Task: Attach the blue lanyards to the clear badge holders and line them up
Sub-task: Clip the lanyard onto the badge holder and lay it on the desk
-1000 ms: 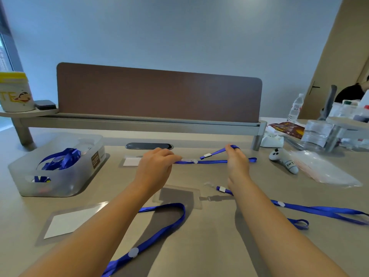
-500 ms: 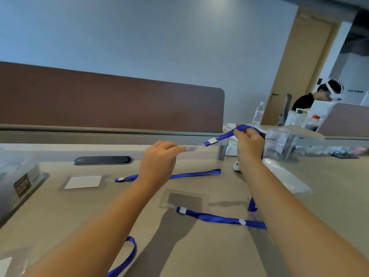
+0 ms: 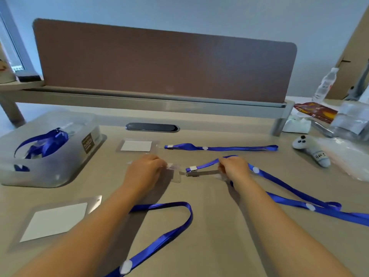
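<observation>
My left hand point(image 3: 146, 168) pinches a clear badge holder point(image 3: 175, 173) just above the table's middle. Right beside it, my right hand point(image 3: 233, 167) grips a blue lanyard point(image 3: 283, 188) close to its white clip end point(image 3: 192, 168), which points at the holder's edge. The strap trails off to the lower right. At the back lies a holder with a white card point(image 3: 136, 145), and a second lanyard point(image 3: 219, 148) is stretched out to its right. Near me on the left lies another carded holder point(image 3: 54, 218), with a third lanyard point(image 3: 159, 246) looping under my left forearm.
A translucent bin point(image 3: 65, 166) at the left holds more blue lanyards point(image 3: 44, 144). A brown divider panel point(image 3: 159, 64) closes the back, with a cable slot point(image 3: 152, 127) before it. A white controller point(image 3: 311, 153), plastic bags point(image 3: 347, 156) and a water bottle point(image 3: 325, 84) sit at the right.
Both hands came down from holding the lanyard in the air to the table's middle. My left hand now has the clear holder. The view swung back left and down.
</observation>
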